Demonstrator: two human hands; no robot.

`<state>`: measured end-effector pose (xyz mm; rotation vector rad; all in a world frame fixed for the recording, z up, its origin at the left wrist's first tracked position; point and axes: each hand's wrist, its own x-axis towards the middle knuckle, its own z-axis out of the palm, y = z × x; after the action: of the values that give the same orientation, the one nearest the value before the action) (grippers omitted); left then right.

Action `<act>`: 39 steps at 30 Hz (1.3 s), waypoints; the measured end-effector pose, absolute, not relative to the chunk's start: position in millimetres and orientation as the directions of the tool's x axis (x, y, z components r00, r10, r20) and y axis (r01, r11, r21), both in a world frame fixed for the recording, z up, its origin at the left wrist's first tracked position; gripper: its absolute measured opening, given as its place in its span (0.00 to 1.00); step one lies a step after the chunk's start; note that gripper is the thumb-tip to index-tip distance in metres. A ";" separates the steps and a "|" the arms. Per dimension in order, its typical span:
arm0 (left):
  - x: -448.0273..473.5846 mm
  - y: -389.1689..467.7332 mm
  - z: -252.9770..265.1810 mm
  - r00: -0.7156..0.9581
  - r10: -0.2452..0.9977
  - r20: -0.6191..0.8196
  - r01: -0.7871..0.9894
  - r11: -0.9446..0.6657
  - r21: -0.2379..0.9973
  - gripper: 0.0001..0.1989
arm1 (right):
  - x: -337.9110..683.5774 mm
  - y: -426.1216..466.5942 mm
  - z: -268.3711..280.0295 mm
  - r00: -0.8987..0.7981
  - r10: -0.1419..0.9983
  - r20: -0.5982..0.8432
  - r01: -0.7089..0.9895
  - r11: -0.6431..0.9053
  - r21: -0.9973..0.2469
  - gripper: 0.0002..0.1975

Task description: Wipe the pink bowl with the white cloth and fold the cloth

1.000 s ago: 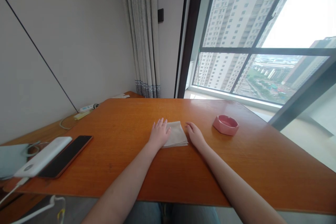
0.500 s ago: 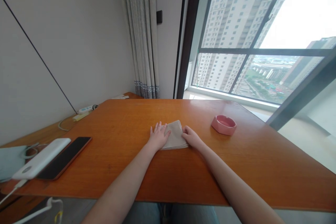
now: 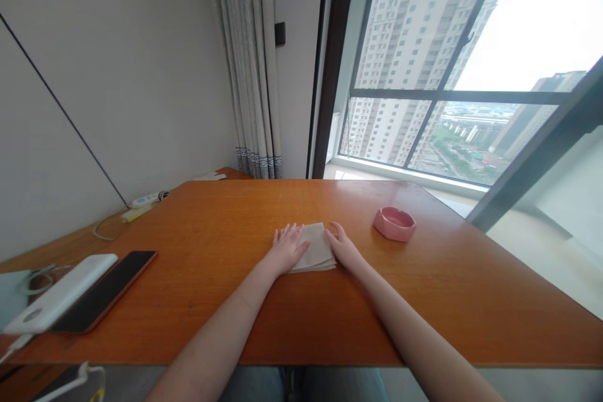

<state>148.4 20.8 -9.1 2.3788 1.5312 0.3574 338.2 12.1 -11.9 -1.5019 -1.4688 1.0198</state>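
A folded beige cloth [image 3: 316, 250] lies flat on the wooden table [image 3: 202, 301], its layers showing along the near edge. Over its left part rests my left hand [image 3: 286, 248], palm down with the fingers spread. My right hand [image 3: 345, 247] is at the cloth's right edge, fingers extended and apart, the thumb close against the fabric. Nothing is gripped in either hand.
To the right sits a pink ashtray [image 3: 394, 223]. At the left lie a black phone [image 3: 104, 292] and a white power bank [image 3: 61, 294] with a cable. A power strip [image 3: 146, 200] stands by the wall beyond the table's left edge.
My right fingers, curled on the cloth's right edge before, have loosened and straightened. The left hand stays on the cloth. The whole view has shifted slightly.
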 end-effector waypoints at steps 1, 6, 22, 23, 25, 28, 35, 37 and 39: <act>149.2 19.8 -8.5 0.414 0.909 0.054 0.835 -0.402 0.375 0.34 | 335.1 10.0 -12.3 -0.006 0.999 0.044 0.448 0.042 -0.893 0.27; 151.2 15.4 -5.3 0.448 0.892 0.067 0.807 -0.435 0.400 0.34 | 340.8 -4.0 -0.1 -0.068 0.944 0.323 0.673 0.282 -0.683 0.25; 147.5 12.8 -6.3 0.453 0.891 -0.036 0.850 -0.420 0.317 0.37 | 534.3 -57.3 5.1 0.496 0.849 0.185 0.864 -0.504 -0.003 0.21; 147.5 13.0 -6.6 0.450 0.892 -0.038 0.851 -0.416 0.319 0.37 | 526.1 -55.4 9.3 0.497 0.835 0.234 0.857 -0.515 0.019 0.20; 147.4 13.5 -7.6 0.446 0.894 -0.037 0.852 -0.411 0.324 0.36 | 502.4 -50.7 18.1 0.463 0.831 0.308 0.866 -0.499 0.043 0.17; 146.7 14.4 -8.3 0.449 0.894 -0.011 0.843 -0.419 0.337 0.34 | 451.0 -43.0 28.9 0.247 0.935 0.253 0.968 -0.252 -0.010 0.14; 148.6 19.1 -3.9 0.494 0.819 0.294 0.657 -0.572 0.491 0.19 | 308.3 -23.6 44.6 -0.435 0.848 0.302 0.831 0.507 -0.229 0.24; 148.4 22.4 -4.1 0.476 0.823 0.309 0.649 -0.566 0.509 0.17 | 281.0 -12.5 42.9 -0.504 0.798 0.329 0.755 0.593 -0.280 0.25; 146.3 26.3 -5.2 0.463 0.832 0.306 0.655 -0.553 0.515 0.18 | 265.3 1.4 34.2 -0.533 0.772 0.346 0.699 0.633 -0.334 0.26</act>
<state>146.3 26.3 -5.2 2.3913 1.2624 0.7670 265.3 1.4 34.2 -1.1560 -2.3917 0.2129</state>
